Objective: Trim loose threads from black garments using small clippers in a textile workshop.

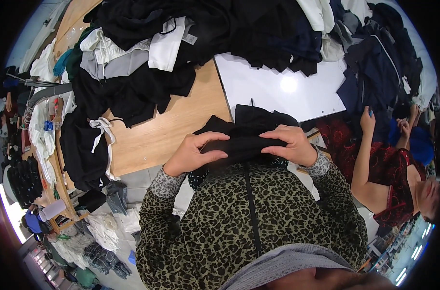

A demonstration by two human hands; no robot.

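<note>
A black garment [244,147] is stretched between my two hands at the near edge of the table, close to my body. My left hand [195,150] pinches its left side between thumb and fingers. On the other side, my right hand [292,144] grips the cloth the same way, thumb below and fingers above. The band of cloth between them lies roughly level. More of the black fabric spreads beyond my hands onto the table, with a thin dark cord end standing up from it. What kind of garment it is I cannot make out.
Dark clothes [205,24] heap along the table's far side, with white shorts [108,48] at the left. The wooden tabletop [166,116] meets a white board [273,92]. At right, a person in red-and-black clothing [365,164] handles navy garments [369,72]. Clothes piles [104,232] lie on the floor.
</note>
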